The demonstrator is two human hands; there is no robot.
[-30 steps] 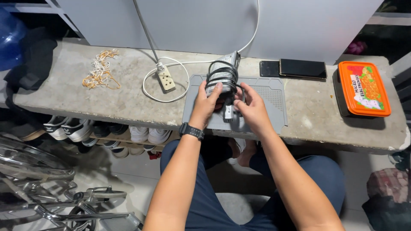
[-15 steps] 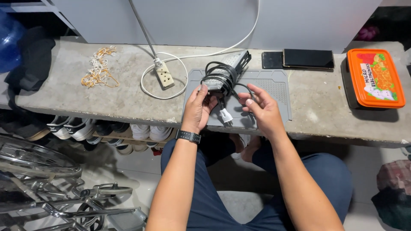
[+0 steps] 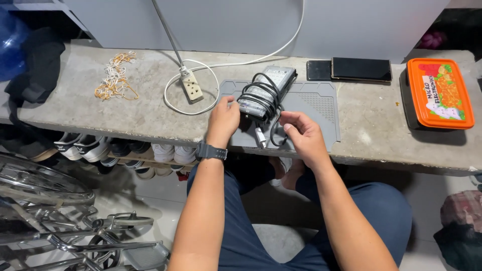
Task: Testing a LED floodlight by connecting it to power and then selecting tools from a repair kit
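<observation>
The left hand (image 3: 224,119) steadies the cable-wrapped power adapter (image 3: 266,92) on the grey mat (image 3: 321,108); right-hand fingers (image 3: 290,126) pinch its loose black cable (image 3: 275,134), so unwinding seems in hand, needing slack.

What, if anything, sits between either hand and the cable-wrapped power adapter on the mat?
Nothing visible. The left hand is at the power adapter near its near-left end; the right hand is on its loose black cable. Both lie on the grey mat.

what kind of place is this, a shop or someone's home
Likely a home corner used for small electronics work: a concrete bench holds a grey work mat and an extension socket, with a row of shoes stored underneath.
</observation>
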